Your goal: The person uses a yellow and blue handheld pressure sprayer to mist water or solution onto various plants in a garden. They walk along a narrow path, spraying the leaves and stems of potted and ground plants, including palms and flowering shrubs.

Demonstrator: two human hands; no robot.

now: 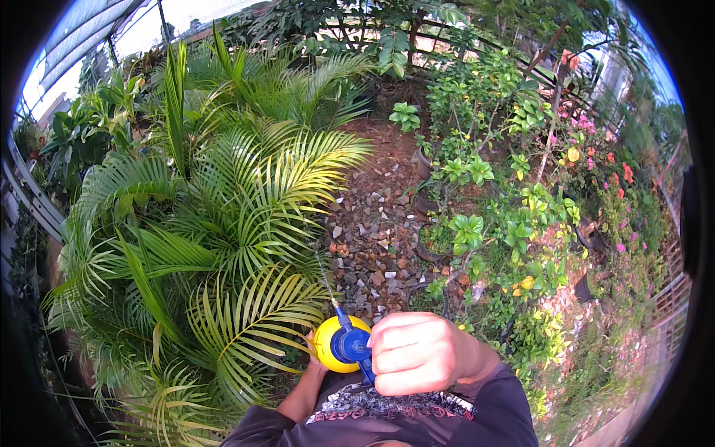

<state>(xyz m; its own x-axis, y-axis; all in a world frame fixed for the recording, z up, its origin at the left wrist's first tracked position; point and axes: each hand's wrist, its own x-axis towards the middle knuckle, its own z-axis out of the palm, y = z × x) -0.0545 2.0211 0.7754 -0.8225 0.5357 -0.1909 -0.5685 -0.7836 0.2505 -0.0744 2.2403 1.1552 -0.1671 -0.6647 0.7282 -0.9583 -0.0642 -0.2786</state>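
In front of my body is a pump sprayer with a round yellow tank and a blue head. Its blue spout ends in a brass-coloured nozzle pointing away from me, with a thin streak of spray beyond it. My left hand is against the tank's left side, its fingers mostly hidden by the tank. My right hand is closed in a fist over the right side of the blue head; it covers whatever part it grips. Just left of the nozzle are yellow-green palm fronds.
Dense palms fill the left side. Ahead runs a path of broken stones. Along its right edge stand leafy shrubs in dark pots, with pink flowers farther right. A fence and trees lie at the back.
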